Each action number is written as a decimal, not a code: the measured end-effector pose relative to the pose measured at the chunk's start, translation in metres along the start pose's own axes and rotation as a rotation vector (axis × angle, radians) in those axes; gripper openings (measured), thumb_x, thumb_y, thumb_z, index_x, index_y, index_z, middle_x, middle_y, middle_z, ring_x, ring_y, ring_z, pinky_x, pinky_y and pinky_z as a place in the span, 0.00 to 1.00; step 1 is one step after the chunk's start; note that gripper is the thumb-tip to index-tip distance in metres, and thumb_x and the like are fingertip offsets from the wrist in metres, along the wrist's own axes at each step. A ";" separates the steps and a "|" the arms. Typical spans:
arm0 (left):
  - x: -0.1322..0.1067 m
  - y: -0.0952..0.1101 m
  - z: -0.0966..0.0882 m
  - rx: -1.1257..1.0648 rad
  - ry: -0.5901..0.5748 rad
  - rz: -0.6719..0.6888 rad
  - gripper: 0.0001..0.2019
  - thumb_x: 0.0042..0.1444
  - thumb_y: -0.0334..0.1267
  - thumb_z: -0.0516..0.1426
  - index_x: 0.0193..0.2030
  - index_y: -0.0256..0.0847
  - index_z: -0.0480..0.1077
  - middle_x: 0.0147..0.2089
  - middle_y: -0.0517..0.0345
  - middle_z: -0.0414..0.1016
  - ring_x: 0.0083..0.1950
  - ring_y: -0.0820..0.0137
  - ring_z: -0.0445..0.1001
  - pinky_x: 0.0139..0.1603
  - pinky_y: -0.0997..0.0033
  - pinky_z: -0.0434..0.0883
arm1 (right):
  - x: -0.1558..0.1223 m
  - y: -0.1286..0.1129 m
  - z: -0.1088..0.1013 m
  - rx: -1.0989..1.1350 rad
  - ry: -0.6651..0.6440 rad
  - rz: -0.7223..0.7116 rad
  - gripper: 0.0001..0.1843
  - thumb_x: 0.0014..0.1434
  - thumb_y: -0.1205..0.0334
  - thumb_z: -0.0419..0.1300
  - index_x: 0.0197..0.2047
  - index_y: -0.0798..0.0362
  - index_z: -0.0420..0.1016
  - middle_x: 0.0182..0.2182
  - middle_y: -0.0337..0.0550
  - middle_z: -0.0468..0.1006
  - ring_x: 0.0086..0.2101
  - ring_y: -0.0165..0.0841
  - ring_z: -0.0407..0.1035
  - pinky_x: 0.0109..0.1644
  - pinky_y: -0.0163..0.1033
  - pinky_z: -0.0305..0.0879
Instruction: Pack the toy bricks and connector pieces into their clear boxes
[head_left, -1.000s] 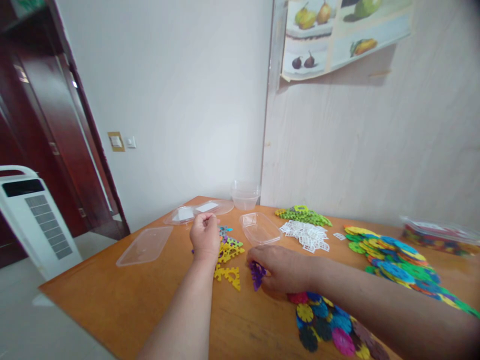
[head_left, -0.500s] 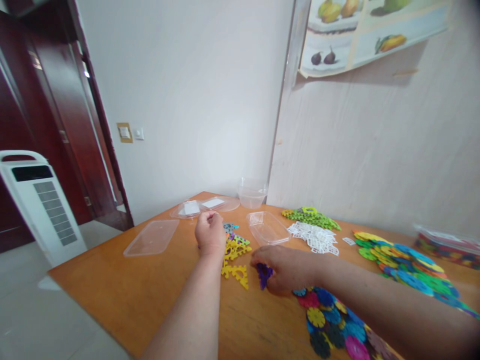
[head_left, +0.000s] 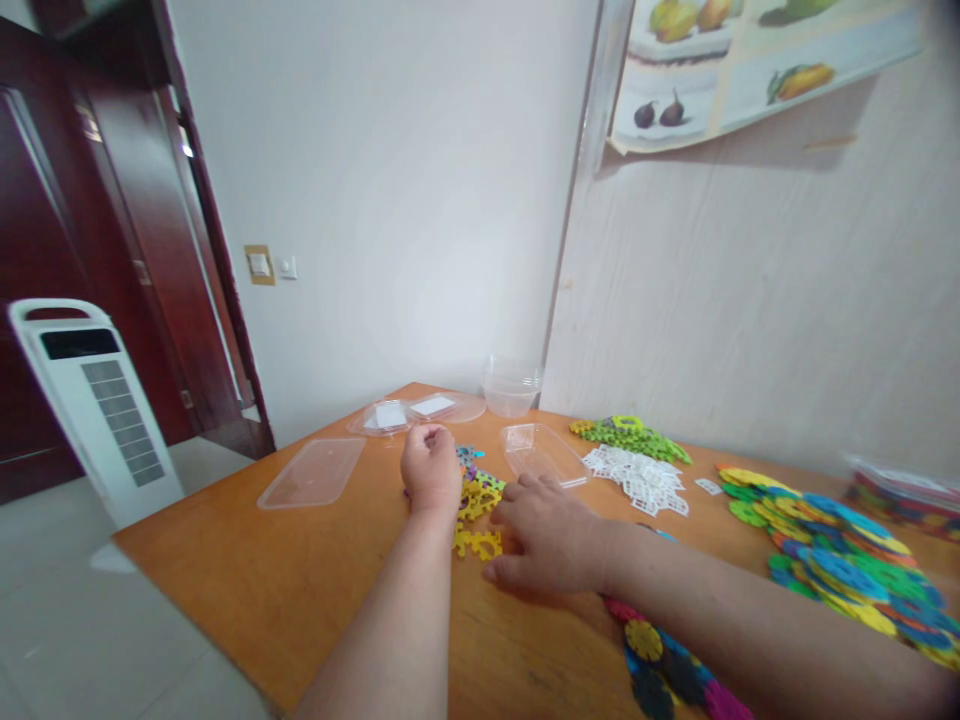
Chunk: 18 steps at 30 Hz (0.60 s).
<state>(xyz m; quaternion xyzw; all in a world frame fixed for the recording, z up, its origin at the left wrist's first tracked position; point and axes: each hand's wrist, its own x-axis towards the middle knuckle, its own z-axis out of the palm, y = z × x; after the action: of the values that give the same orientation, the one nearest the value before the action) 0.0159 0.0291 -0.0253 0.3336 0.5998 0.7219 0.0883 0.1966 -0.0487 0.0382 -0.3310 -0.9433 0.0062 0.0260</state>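
My left hand (head_left: 433, 472) is closed in a loose fist above the table, at the left side of a small heap of yellow toothed plastic building pieces (head_left: 480, 500). Whatever its fingers may hold is hidden. My right hand (head_left: 551, 540) is palm down with its fingers apart, just right of the yellow pieces, its fingertips close to the nearest one. I cannot see what lies beneath the palm. Behind the heap, a few grey and blue pieces (head_left: 469, 456) show between the hands.
Beyond my right hand lie a clear tray (head_left: 544, 455), white pieces (head_left: 637, 480) and green pieces (head_left: 634, 440). Coloured notched discs (head_left: 847, 560) spread at right, more (head_left: 660, 665) under my right forearm. Clear lids (head_left: 315, 473) and a clear tub (head_left: 511, 388) stand toward the wall.
My right hand has opened out and shifted slightly toward the yellow pieces. The purple piece that was under its fingers is out of sight. The view has turned slightly left.
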 end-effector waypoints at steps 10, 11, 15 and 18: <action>-0.003 0.010 0.000 -0.100 -0.026 -0.015 0.09 0.49 0.41 0.55 0.36 0.41 0.71 0.28 0.58 0.76 0.29 0.69 0.75 0.32 0.71 0.70 | 0.013 0.006 0.014 0.218 0.007 0.172 0.12 0.49 0.61 0.59 0.40 0.50 0.74 0.34 0.42 0.78 0.32 0.34 0.68 0.30 0.34 0.56; -0.004 0.013 -0.001 -0.115 -0.037 -0.024 0.09 0.49 0.41 0.56 0.36 0.41 0.70 0.27 0.59 0.76 0.29 0.69 0.74 0.32 0.71 0.71 | 0.014 0.009 0.014 0.276 0.012 0.187 0.11 0.49 0.63 0.58 0.38 0.50 0.73 0.32 0.40 0.77 0.30 0.31 0.67 0.29 0.33 0.55; -0.009 0.022 -0.001 -0.174 -0.090 -0.069 0.08 0.49 0.40 0.56 0.35 0.41 0.70 0.27 0.59 0.76 0.27 0.71 0.73 0.31 0.72 0.70 | 0.014 0.017 0.010 0.385 0.095 0.187 0.12 0.49 0.67 0.56 0.39 0.51 0.72 0.30 0.37 0.76 0.30 0.29 0.67 0.29 0.31 0.56; -0.012 0.025 -0.001 -0.188 -0.113 -0.096 0.07 0.49 0.39 0.55 0.34 0.41 0.70 0.28 0.59 0.76 0.27 0.71 0.73 0.30 0.73 0.70 | 0.011 0.014 0.005 0.314 0.079 0.176 0.15 0.50 0.66 0.57 0.42 0.51 0.75 0.34 0.40 0.78 0.33 0.31 0.70 0.32 0.33 0.59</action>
<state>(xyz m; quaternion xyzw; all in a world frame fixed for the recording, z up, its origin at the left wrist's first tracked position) 0.0316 0.0151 -0.0064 0.3350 0.5389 0.7498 0.1876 0.1964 -0.0307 0.0332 -0.4040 -0.8963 0.1429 0.1136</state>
